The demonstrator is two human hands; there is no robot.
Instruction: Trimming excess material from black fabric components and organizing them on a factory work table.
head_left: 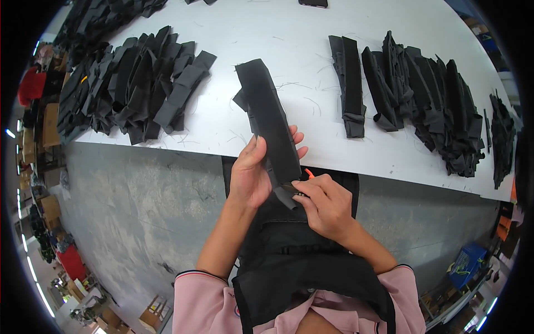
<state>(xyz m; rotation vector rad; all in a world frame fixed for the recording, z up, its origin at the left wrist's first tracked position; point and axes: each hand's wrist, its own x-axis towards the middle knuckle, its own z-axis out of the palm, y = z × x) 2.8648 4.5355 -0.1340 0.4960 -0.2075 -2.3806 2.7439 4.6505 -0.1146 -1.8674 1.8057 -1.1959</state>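
Hands meet just off the near edge of the white tabletop [311, 50], over the person's lap. The left hand [251, 177] has its fingers wrapped around a long black fabric strip [268, 119], thumb on the front and fingertips showing past its right side, so the strip stands tilted up over the table's near edge. The right hand [324, 204] pinches the strip's lower end, fingers closed narrowly around a small tool with an orange tip [308, 173]; what kind of tool I cannot tell. A loose heap of black pieces [133, 89] lies toward the tabletop's left edge, a folded pair [349, 83] right of centre, and a packed row [434, 106] toward the right edge.
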